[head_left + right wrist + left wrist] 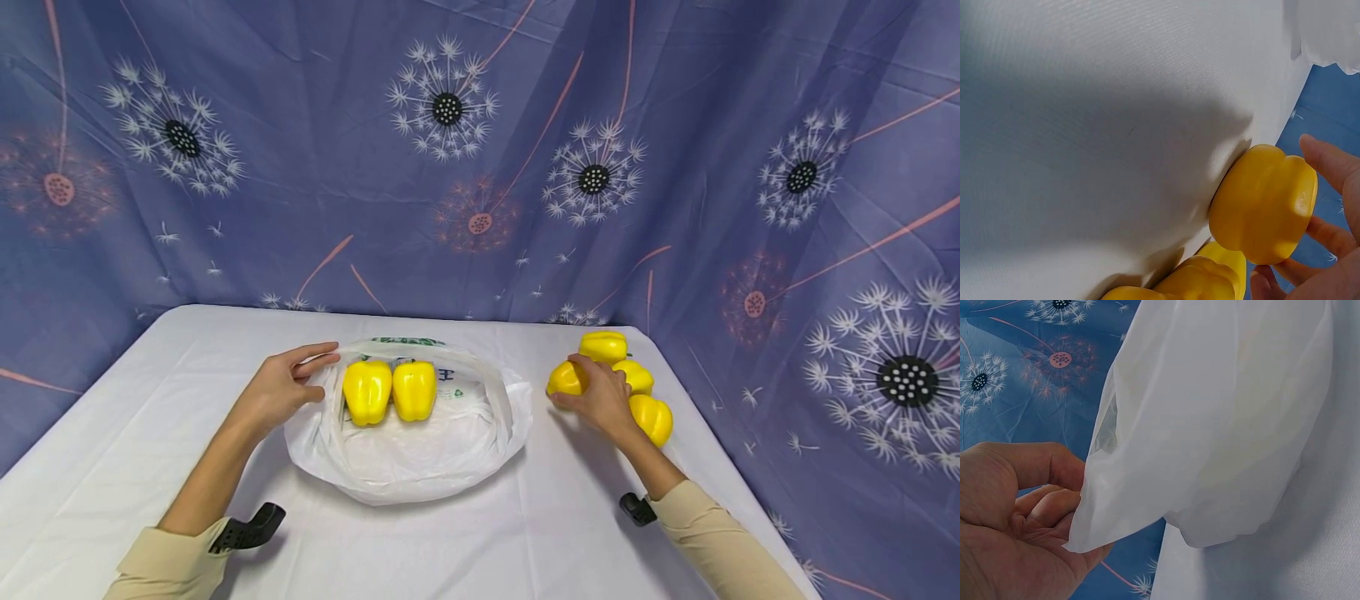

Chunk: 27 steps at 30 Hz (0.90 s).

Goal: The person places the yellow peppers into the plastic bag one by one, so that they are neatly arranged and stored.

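Note:
A white plastic bag (420, 483) lies with its mouth open on the table. Two yellow bell peppers (368, 392) sit side by side inside it. At the bag's left rim, my left hand (281, 387) holds the edge with bent fingers; in the left wrist view the film (1166, 444) hides some fingertips. Over on the right, my right hand (603, 398) has its thumb and fingers around a yellow bell pepper (1266, 206), which appears to rest on the table. Other yellow bell peppers (602, 346) lie close behind and beside that hand.
A white cloth covers the table (480, 550). Behind and to the right hangs a blue curtain (337, 208) with a dandelion print. The nearest loose pepper (651, 419) lies by the right wrist, near the table's right edge. Black straps (247, 529) sit on both wrists.

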Motion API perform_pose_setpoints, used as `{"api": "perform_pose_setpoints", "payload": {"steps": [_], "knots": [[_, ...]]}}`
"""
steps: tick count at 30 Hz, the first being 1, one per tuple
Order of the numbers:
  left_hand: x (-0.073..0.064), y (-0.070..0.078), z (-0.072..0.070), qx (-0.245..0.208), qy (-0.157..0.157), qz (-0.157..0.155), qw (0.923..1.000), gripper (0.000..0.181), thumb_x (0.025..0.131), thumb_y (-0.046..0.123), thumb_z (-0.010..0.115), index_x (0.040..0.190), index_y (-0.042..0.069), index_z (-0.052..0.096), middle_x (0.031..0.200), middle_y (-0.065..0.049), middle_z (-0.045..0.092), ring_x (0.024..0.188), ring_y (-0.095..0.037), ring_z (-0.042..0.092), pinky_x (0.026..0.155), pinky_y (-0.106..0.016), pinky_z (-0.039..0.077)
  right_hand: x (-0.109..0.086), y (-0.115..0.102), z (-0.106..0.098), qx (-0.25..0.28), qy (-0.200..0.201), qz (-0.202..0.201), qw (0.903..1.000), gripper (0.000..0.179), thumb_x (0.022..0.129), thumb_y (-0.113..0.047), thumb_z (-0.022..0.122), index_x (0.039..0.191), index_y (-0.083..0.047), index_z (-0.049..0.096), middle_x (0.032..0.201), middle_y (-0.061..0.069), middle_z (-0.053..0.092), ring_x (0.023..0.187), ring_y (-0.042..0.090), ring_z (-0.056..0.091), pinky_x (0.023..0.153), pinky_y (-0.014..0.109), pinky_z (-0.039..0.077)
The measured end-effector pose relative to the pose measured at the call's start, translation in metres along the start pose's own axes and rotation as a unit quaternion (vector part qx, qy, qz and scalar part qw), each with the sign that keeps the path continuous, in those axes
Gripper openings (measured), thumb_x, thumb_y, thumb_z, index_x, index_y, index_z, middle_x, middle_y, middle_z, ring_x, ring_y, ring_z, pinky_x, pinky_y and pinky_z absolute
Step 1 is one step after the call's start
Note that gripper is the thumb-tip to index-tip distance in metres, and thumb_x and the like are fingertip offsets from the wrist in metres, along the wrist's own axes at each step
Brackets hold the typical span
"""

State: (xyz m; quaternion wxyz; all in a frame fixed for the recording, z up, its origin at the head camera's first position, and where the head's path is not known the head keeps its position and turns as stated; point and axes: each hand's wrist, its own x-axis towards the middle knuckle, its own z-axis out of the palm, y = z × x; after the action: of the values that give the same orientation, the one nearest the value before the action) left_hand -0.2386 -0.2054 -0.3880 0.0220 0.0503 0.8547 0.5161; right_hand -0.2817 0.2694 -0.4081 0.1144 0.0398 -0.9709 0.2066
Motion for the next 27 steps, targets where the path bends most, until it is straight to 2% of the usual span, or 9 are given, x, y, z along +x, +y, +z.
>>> {"api": "perform_pose_setpoints", "payload": {"steps": [7,14,27], "knots": [[0.0007,-0.0002,0.0004,0.001,-0.002,0.001,1.0000,0.079,0.081,-0.007,0.063,0.155,0.012,0.043,0.147,-0.016,0.056,0.151,-0.035,0.030,0.072,-0.017,0.043,-0.0003,0.0013,0.0012,0.021,0.000,-0.018,0.9996,0.071,0.078,-0.026,0.086,0.139,-0.003,0.057,0.140,0.024,0.059,0.120,0.047,0.054,0.096,0.056,0.034],[0.0008,0.0000,0.0011,-0.002,-0.001,-0.005,1.0000,0.079,0.082,-0.007,0.063,0.155,0.011,0.042,0.147,-0.016,0.056,0.150,-0.035,0.031,0.071,-0.019,0.043,-0.0012,0.0024,0.0021,0.027,0.009,-0.029,0.9992,0.069,0.077,-0.023,0.087,0.136,-0.003,0.059,0.136,0.024,0.062,0.118,0.046,0.056,0.097,0.056,0.034],[0.0004,-0.0003,0.0007,-0.007,-0.006,0.004,0.9999,0.079,0.080,-0.009,0.062,0.155,0.008,0.042,0.146,-0.018,0.056,0.152,-0.039,0.028,0.074,-0.016,0.044,-0.0031,0.0056,0.0010,0.039,0.014,-0.034,0.9986,0.064,0.077,-0.023,0.087,0.133,-0.006,0.061,0.134,0.020,0.066,0.115,0.050,0.058,0.098,0.058,0.037]]}}
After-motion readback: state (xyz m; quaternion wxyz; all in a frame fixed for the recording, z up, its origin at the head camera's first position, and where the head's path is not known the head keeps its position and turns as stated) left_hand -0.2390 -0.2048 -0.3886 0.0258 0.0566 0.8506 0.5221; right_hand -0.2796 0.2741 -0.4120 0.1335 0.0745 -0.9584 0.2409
